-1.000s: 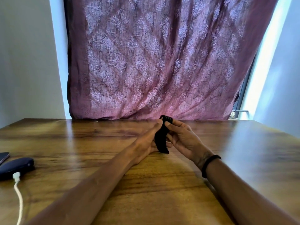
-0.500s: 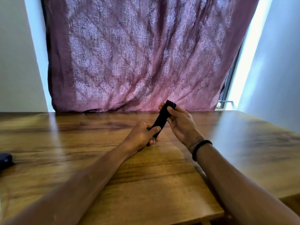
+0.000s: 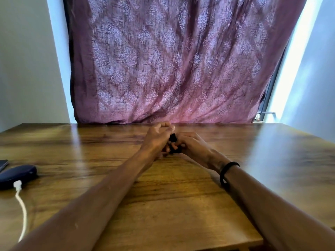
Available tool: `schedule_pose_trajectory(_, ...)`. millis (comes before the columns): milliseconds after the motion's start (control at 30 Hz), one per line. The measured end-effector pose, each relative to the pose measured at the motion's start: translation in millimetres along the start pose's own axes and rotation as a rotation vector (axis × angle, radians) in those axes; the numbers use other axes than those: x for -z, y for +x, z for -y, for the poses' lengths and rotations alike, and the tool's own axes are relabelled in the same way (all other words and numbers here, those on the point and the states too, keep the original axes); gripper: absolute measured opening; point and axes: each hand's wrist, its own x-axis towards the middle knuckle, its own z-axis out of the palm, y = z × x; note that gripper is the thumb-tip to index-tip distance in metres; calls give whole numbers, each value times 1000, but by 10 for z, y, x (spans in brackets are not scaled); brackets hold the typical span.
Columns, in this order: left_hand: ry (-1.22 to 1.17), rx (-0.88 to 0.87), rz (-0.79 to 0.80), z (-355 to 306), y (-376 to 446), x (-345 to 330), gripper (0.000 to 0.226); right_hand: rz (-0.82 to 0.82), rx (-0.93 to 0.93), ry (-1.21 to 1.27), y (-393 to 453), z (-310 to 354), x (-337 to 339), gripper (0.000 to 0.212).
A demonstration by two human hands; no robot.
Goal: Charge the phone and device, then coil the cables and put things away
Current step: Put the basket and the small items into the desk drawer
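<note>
While both hands meet near the far middle of the wooden table [image 3: 181, 205], the right hand [image 3: 192, 144] curls its fingers round a bundled black cable [image 3: 173, 138], most of which is hidden between the palms. Pressed against the bundle from the other side, the left hand [image 3: 157, 140] has its upper fingers lifted and loosely bent; whether its lower fingers grip the cable I cannot tell. A black band [image 3: 225, 173] circles the right wrist. Bare wood lies around the hands on all sides. Well apart, at the table's left edge, a dark oval device [image 3: 17, 175] has a white cable [image 3: 21, 209] plugged into it, trailing toward the near edge. Just beyond it, a phone [image 3: 3, 164] is cut off by the frame. A patterned pink curtain [image 3: 172, 60] hangs behind the far edge.
</note>
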Motion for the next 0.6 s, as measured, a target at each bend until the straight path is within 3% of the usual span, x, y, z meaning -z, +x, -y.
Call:
schedule_pose_trajectory(167,24,-105,-10,17,-33,-12,37,14,-78,144,9,-21,51,18)
schedule_pose_trajectory(367,598,-667,-154,23,-272,-184,27,-35,-57,181,-50,83,71,30)
schedule_pose_trajectory(500,714,-800,-140,25,-312,-183,23,-114,-33,306,-169,105,29,27)
schedule_pose_trajectory(600,843,-806,-113,59,-298,-142,25,-165,-15,291,-267,88,-51,32)
